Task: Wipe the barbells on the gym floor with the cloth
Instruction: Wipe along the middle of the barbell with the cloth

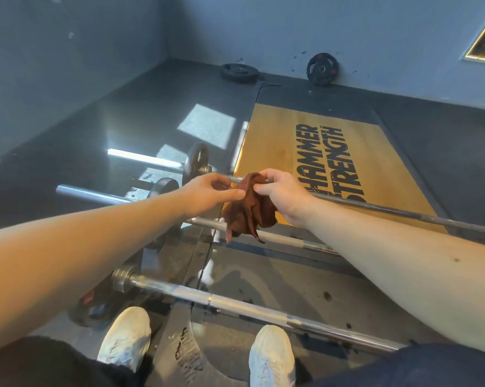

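Hands: my left hand [207, 194] and right hand [280, 191] both pinch the crumpled rust-brown cloth [249, 210], above the long steel barbells [286, 241] on the dark gym floor [277, 275] | Advice: fold it flat, then wrap the shaft.

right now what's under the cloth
The cloth, pinched by the left hand and right hand, hangs over the middle barbell. The bar's stretch right behind the cloth is covered.

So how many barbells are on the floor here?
3: the near barbell just ahead of the shoes, the middle barbell under the cloth, the far barbell across the wooden platform. More may lie off-frame.
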